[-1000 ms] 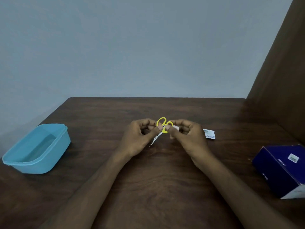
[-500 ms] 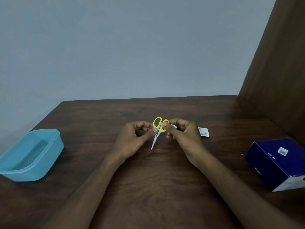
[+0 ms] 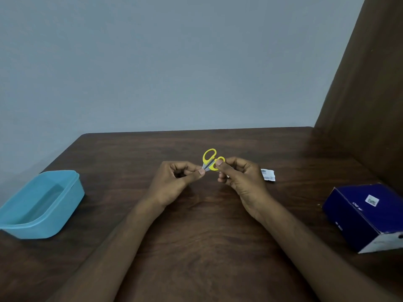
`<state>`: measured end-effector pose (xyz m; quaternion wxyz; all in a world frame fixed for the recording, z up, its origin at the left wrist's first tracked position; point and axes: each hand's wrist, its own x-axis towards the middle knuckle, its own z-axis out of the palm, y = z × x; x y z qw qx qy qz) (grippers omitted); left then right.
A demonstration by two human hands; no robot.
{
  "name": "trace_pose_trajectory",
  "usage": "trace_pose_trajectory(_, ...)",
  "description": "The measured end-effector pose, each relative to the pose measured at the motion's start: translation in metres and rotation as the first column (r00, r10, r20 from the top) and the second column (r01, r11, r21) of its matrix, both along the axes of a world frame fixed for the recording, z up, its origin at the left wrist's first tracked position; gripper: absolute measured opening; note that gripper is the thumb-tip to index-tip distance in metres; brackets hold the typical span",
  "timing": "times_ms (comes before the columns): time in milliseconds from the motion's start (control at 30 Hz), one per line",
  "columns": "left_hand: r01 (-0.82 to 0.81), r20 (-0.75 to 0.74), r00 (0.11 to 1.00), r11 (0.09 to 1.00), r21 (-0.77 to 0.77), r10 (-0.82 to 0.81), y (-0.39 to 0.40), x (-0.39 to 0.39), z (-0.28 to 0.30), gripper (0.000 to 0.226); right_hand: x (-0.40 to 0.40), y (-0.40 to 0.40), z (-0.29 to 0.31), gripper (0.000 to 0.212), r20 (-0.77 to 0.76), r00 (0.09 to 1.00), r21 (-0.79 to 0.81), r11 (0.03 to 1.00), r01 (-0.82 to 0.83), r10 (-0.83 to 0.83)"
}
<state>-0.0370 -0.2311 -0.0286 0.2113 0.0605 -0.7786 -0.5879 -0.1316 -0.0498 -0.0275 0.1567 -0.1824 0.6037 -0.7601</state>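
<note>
Readying the yellow scissors (image 3: 209, 160): left grip (image 3: 174, 184) pinches the blades, right grip (image 3: 242, 179) pinches one handle loop; next probably calls for threading fingers through the loops.

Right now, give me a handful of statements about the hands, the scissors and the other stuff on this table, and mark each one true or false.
1. The left hand and the right hand both hold the yellow-handled scissors. True.
2. A light blue tub sits on the table, left of the hands. True.
3. The scissors lie inside the tub. False: the hands hold them, well apart from the tub.
4. A dark blue box stands at the right side of the table. True.
5. The box is stacked on the tub. False: they sit at opposite sides of the table.
</note>
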Motion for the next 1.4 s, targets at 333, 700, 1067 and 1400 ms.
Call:
trace_pose_trajectory(333,-0.089,-0.032,0.995,0.993,0.079,0.092,-0.001,0.000,0.002,0.009,0.001,0.000,0.001,0.010,0.008,1.000,0.023,0.999,-0.027,0.027)
trace_pose_trajectory(700,-0.036,-0.003,0.999,0.999,-0.006,0.036,0.003,0.000,0.001,0.004,-0.002,0.003,0.005,0.014,0.109,0.987,-0.055,0.991,0.122,-0.115)
trace_pose_trajectory(1067,-0.073,0.031,0.997,0.997,0.037,0.072,0.000,0.000,0.000,0.011,0.007,0.008,0.007,0.013,-0.652,0.724,0.054,0.939,0.339,-0.224)
trace_pose_trajectory(1400,-0.081,0.011,0.997,0.996,0.039,0.080,0.000,-0.001,0.002,0.005,0.006,0.008,0.000,0.010,-0.968,0.252,0.165,0.767,0.620,0.004)
